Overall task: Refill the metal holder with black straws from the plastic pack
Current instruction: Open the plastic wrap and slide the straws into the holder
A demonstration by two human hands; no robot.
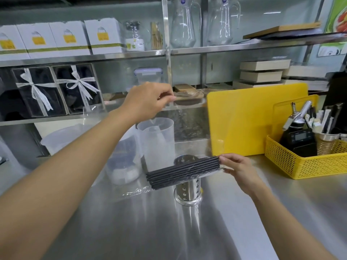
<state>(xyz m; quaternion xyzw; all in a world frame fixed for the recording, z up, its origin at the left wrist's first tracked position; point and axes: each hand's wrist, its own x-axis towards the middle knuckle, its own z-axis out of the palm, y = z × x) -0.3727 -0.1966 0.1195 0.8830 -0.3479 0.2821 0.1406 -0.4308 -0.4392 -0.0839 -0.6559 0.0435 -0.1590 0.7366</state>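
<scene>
Two hands: right hand grips the pack's right end; left hand, raised farther back, apparently pinches its clear film.
Black straws: inside plastic pack, level above metal holder.
Risk: one-ended grip, so straws may slide out left onto surface.

Bright, even overhead light is flooding the scene, and white glare is streaking down the brushed stainless steel counter. The wide lens is bowing the long steel shelf rails near the edges. The raised left hand is blurring slightly at its fingertips, and shadows are falling faint.
</scene>
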